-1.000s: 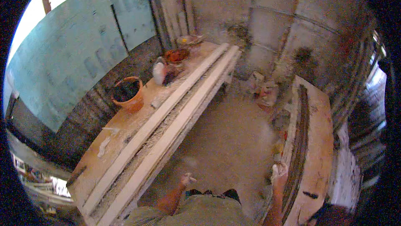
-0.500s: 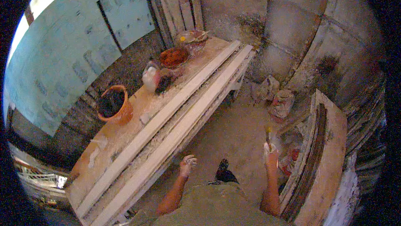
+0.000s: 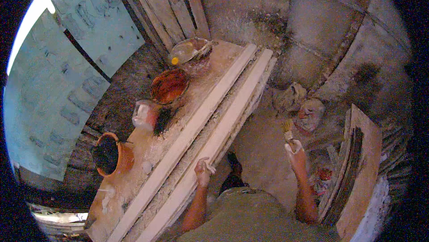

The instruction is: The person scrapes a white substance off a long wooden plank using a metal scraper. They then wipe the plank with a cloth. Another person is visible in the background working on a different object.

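Note:
My right hand (image 3: 296,151), dusted white, is closed round the handle of a paintbrush (image 3: 287,130). The bristles are yellowish and point up and away from me, above the floor to the right of the table. My left hand (image 3: 203,173), also whitened, is at the near edge of the nearer long pale wooden strip (image 3: 219,141). Its fingers are loosely bent and apart, with nothing visible in them; whether it touches the strip I cannot tell. A second pale strip (image 3: 185,148) lies parallel beyond it, a dusty gap between them.
Along the table's (image 3: 138,150) far side stand an orange bucket (image 3: 126,158) with dark insides, a whitish plastic container (image 3: 145,114), a reddish-brown bowl (image 3: 170,86) and a basin (image 3: 203,53). Dusty sacks (image 3: 310,113) sit on the floor (image 3: 259,139). Boards (image 3: 357,175) stand at right.
My left hand has come up from beside the table to the nearer strip's edge. The brush is still in my right hand, raised slightly. The view has shifted, and the table items appear lower left.

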A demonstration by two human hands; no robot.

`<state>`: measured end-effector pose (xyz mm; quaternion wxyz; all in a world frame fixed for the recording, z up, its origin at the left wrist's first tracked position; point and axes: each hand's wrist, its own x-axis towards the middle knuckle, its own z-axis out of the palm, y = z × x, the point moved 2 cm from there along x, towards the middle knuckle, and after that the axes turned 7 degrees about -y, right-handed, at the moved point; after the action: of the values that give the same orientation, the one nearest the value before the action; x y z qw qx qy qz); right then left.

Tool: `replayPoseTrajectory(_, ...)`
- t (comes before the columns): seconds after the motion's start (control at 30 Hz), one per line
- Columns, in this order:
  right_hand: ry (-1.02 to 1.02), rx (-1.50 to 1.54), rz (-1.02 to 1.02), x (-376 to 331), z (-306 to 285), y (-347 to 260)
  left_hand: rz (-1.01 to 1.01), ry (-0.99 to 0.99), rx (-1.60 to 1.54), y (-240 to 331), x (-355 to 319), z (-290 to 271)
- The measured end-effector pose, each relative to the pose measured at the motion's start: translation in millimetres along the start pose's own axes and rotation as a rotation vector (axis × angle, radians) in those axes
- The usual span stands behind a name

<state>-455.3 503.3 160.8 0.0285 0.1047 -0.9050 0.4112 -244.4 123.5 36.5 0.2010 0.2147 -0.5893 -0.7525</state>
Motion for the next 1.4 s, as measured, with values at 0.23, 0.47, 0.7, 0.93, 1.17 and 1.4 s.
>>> replayPoseTrajectory(0.23,-0.295,-0.159,0.078,125,66,-72,0.037,0.264,0.015,13,100,-13)
replayPoseTrajectory(0.47,-0.523,-0.283,-0.598,248,206,-201,0.080,0.578,0.186,14,176,-82)
replayPoseTrajectory(0.7,-0.926,-0.178,-0.736,290,389,-360,0.084,0.831,0.699,7,155,-150)
replayPoseTrajectory(0.93,-1.099,-0.734,-0.870,298,560,-397,-0.131,0.924,1.255,-23,156,-193)
replayPoseTrajectory(1.17,-0.990,-0.899,-1.018,299,576,-444,-0.177,0.866,1.329,-15,153,-174)
replayPoseTrajectory(1.4,-0.867,-0.631,-1.303,284,564,-448,-0.214,0.787,1.252,-8,157,-178)
